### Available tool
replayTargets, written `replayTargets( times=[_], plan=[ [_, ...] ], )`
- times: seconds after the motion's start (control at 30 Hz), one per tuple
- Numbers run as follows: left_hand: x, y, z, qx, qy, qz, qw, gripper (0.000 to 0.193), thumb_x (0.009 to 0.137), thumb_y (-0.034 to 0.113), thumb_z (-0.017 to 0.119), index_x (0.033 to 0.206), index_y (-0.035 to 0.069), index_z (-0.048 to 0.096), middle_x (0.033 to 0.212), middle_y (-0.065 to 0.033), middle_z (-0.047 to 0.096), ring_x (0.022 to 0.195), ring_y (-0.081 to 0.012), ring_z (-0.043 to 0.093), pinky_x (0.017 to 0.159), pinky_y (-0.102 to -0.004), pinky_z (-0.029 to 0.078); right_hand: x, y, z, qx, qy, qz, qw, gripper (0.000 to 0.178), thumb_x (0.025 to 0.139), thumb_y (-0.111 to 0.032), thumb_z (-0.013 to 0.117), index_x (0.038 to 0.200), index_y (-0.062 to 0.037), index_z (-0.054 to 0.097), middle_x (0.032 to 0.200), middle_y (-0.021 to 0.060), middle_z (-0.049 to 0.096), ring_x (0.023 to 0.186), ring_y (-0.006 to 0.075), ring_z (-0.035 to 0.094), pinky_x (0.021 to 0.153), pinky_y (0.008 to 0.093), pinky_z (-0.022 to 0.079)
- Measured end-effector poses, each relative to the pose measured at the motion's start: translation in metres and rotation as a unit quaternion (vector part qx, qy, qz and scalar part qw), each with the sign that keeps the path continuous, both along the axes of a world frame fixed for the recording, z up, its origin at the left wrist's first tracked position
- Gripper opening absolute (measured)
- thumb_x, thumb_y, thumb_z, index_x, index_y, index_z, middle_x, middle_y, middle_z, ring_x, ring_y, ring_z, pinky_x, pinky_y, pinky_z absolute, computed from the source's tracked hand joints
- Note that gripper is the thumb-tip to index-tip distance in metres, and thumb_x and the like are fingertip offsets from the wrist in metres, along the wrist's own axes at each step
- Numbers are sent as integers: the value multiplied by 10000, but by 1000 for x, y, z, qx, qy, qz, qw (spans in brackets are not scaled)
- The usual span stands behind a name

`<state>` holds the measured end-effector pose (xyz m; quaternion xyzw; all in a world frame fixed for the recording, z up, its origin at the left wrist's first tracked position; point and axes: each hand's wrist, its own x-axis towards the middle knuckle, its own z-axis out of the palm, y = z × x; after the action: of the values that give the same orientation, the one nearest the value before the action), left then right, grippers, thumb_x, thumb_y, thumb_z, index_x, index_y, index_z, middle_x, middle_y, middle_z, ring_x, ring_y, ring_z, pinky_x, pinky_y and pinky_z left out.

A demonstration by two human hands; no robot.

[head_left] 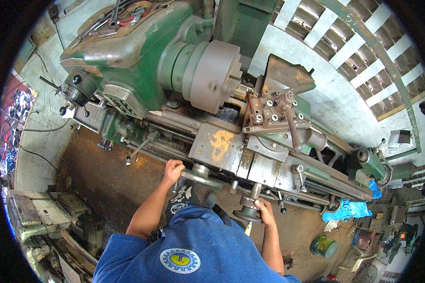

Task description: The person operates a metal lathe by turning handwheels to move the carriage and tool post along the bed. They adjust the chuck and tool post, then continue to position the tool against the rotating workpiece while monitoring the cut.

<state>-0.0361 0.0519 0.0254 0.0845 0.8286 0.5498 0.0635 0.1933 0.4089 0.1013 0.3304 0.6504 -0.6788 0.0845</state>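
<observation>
A green metal lathe stretches before me, with its large grey chuck (216, 75) at the upper middle. My left hand (174, 171) is closed at the left edge of the carriage handwheel (208, 180). Farther right, my right hand (265, 212) has its fingers curled on the smaller cross-slide handwheel (247, 213); its palm side is hidden. Between chuck and handwheels lies the carriage (217, 145), its top worn to a yellowish patch. On the cross slide stands a square tool post (264, 109) with several bolts and a long clamping lever (293, 129).
Wrenches and other hand tools (113, 21) lie on top of the headstock (127, 56). The tailstock (369, 160) sits at the bed's right end. A blue plastic bag (347, 211) hangs below it, near a green bucket (324, 246) on the floor. Machine parts (28, 212) stand at lower left.
</observation>
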Motion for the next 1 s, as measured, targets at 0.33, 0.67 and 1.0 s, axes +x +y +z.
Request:
replayTargets(
  times=[0.33, 0.67, 1.0],
  plan=[
    [5, 11, 40, -111, -40, -27, 993, 394, 792, 361, 660, 654, -3, 595, 583, -139, 561, 561, -206, 564, 564, -360, 448, -2, 2, 0, -29, 6, 4, 1000, 526, 757, -402, 725, 1026, 46, 661, 965, 100, 640, 942, 214, 570, 855, 338, 423],
    [1, 27, 69, -276, -14, -132, 952, 527, 742, 532, 676, 601, 28, 619, 626, -196, 582, 667, -362, 610, 632, -455, 467, 0, 4, -2, -28, -14, -4, 1000, 680, 748, -438, 753, 1178, 68, 603, 1108, 194, 636, 1067, 269, 572, 956, 387, 411],
    [-2, 18, 56, -190, -56, -105, 975, 453, 737, 386, 716, 565, -5, 567, 533, -183, 497, 531, -335, 529, 549, -435, 410, -1, 4, -1, -45, -36, -7, 998, 834, 715, -463, 780, 1285, 81, 508, 1184, 205, 597, 1143, 293, 539, 1007, 413, 381]
  ],
)
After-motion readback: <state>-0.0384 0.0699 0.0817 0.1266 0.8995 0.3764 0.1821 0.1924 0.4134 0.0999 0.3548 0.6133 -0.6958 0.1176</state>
